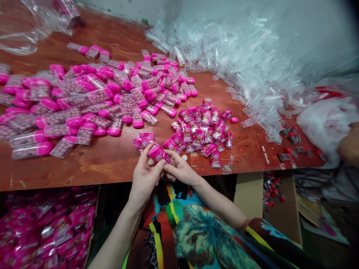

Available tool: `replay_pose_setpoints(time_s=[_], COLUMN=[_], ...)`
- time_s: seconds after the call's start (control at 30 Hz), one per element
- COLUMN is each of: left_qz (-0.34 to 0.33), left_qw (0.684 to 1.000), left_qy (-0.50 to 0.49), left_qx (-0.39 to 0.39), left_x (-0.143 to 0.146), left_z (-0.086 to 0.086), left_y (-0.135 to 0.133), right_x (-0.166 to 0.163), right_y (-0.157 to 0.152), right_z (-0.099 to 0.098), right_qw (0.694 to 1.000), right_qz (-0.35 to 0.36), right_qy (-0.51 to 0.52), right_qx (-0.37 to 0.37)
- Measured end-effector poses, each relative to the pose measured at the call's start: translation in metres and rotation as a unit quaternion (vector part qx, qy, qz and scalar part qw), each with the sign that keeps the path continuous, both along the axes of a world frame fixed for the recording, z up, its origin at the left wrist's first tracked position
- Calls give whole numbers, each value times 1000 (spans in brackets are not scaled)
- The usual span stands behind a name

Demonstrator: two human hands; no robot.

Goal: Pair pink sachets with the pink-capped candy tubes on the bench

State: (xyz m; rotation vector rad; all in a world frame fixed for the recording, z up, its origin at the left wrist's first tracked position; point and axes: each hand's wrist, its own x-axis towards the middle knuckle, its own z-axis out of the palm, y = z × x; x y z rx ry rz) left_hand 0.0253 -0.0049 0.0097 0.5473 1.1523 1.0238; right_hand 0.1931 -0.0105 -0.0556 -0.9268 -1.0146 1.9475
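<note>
Just over the table's front edge, my left hand (pixel 146 172) and my right hand (pixel 180 169) pinch one shiny pink packet (pixel 158 152) between thumbs and fingers. Part of the packet is covered by the fingertips. Right behind it on the table lie flat pink wrappers (pixel 143 139) with a printed pattern. A pile of small filled pink packets (pixel 198 135) rests to the right of my hands. Left of them spreads a large heap of clear tubes with pink caps (pixel 98 96), filled with small pale pink balls.
Many clear plastic tubes (pixel 224 48) are heaped along the wall at the back right. A white plastic bag (pixel 327 121) and small red-capped pieces (pixel 293 134) lie farther right. Below the left table edge is a container of pink packets (pixel 47 231). Another person's arm (pixel 350 144) shows at the right edge.
</note>
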Motion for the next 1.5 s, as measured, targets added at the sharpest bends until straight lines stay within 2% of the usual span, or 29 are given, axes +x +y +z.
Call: replay_pose_setpoints(time_s=[0.1,0.17,0.23,0.3,0.37,0.43,0.53,0.57,0.63,0.67,0.8,0.93,1.07,1.17,1.23,1.3,1.4,1.43,1.5], left_qz=[-41,-45,-18,25,66,89,101,104,104,102,84,64,38,37,54,72,66,60,51], left_qw=[999,999,999,997,993,990,988,988,988,989,991,993,994,995,996,995,996,996,997], left_qy=[-10,-1,29,67,98,110,110,109,109,109,100,94,93,82,74,70,64,61,59], left_qx=[-2,-5,1,14,23,28,29,28,22,17,-7,-32,-53,-37,-17,0,10,10,10], left_x=[0,-1,-4,-10,-16,-20,-25,-27,-30,-33,-39,-37,-31,-29,-30,-31,-33,-33,-32], left_z=[-3,-5,-10,-14,-18,-19,-16,-14,-10,-8,-6,-8,-8,-6,-5,-4,-2,-2,-1], left_y=[-3,-7,-11,-11,-7,-1,5,5,2,1,-2,7,17,20,19,19,17,17,17], right_x=[14,37,66,90,93,71,12,-6,-31,-36,-27,-19,-25,-26,-23,-20,-20,-22,-28], right_y=[-1,0,4,10,16,23,37,41,49,52,54,53,52,46,41,36,36,37,41], right_z=[13,28,44,56,62,64,59,57,51,49,36,24,18,16,16,18,22,23,24], right_qw=[996,979,939,874,810,767,702,679,648,644,669,696,705,726,759,812,910,934,963], right_qz=[-20,-72,-166,-268,-296,-212,21,73,131,138,93,30,8,-1,-15,-51,-106,-117,-130], right_qy=[-67,-148,-235,-331,-430,-522,-623,-643,-661,-662,-630,-580,-560,-530,-492,-435,-317,-272,-192], right_qx=[47,117,189,233,268,306,343,348,354,358,383,422,436,437,426,384,245,198,140])
